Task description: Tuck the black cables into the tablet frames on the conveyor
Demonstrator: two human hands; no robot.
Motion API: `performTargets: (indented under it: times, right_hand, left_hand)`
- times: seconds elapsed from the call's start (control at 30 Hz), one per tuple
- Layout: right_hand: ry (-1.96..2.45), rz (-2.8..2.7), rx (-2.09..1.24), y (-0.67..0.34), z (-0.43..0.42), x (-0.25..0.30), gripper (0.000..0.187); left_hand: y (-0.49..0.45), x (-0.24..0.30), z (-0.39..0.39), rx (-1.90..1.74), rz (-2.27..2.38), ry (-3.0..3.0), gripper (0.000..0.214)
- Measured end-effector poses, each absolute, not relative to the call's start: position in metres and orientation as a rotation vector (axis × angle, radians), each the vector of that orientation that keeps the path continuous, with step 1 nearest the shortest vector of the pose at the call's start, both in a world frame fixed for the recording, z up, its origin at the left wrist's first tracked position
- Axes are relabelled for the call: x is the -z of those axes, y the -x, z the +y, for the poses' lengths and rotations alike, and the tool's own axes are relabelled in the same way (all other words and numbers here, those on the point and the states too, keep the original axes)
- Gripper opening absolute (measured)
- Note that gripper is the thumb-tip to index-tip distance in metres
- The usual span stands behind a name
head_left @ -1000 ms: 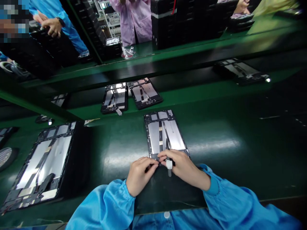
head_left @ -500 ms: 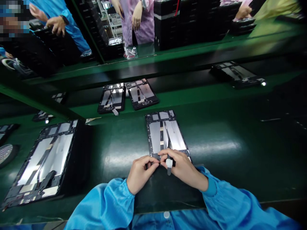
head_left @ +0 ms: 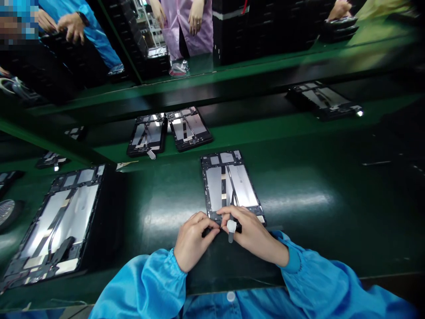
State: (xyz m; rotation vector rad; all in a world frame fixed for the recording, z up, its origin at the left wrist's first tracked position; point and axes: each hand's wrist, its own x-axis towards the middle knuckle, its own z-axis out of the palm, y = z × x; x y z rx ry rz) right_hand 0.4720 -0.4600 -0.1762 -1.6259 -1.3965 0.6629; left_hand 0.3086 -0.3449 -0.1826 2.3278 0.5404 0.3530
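Note:
An opened tablet (head_left: 244, 181) lies face down on the green bench before me, its silver inner plate and dark ribbon cables bare. At its lower edge, my left hand (head_left: 195, 239) is closed in a pinch, thumb and forefinger on the corner. Opposite it, my right hand (head_left: 252, 235) has its fingers curled together over the same edge, the tips almost meeting the left ones. A small white tab on a dark strip (head_left: 231, 226) hangs across the right fingers; whether they grip it cannot be told. Whatever lies between the fingertips is too small or hidden.
A stack topped by another opened tablet (head_left: 63, 221) stands at the left, beside a round metallic object (head_left: 7, 210). Two more tablets (head_left: 189, 128) rest behind, and another (head_left: 327, 102) at far right. Beyond the green rail (head_left: 186, 93), co-workers stand near black stacks (head_left: 272, 31).
My hands stay at the tablet's lower edge, with the left knuckles raised slightly. The surroundings shift a little left in view. A co-worker's two hands at upper left have come together on a stack.

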Motion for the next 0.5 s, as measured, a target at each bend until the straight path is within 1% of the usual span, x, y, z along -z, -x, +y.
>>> performTargets:
  times: [0.07, 0.13, 0.23, 0.3, 0.5]
  right_hand:
    - [1.628, -1.422, -0.61, -0.47, -0.461, 0.178, 0.054]
    - [1.628, -1.458, -0.569, -0.469, -0.462, 0.181, 0.057]
    - [1.627, -1.497, -0.539, -0.469, -0.463, 0.183, 0.055]
    - [1.621, -1.51, -0.528, -0.469, -0.464, 0.184, 0.053]
    - [1.621, -1.487, -0.545, -0.469, -0.464, 0.185, 0.054]
  left_hand:
    - [-0.306, 0.182, -0.347, -0.405, 0.497, -2.433, 0.006]
    - [-0.302, 0.181, -0.348, -0.488, 0.411, -2.628, 0.012]
    - [-0.295, 0.181, -0.348, -0.562, 0.244, -2.897, 0.024]
    - [-0.29, 0.182, -0.345, -0.562, 0.165, -2.948, 0.028]
    - [-0.286, 0.183, -0.337, -0.539, 0.035, -3.008, 0.027]
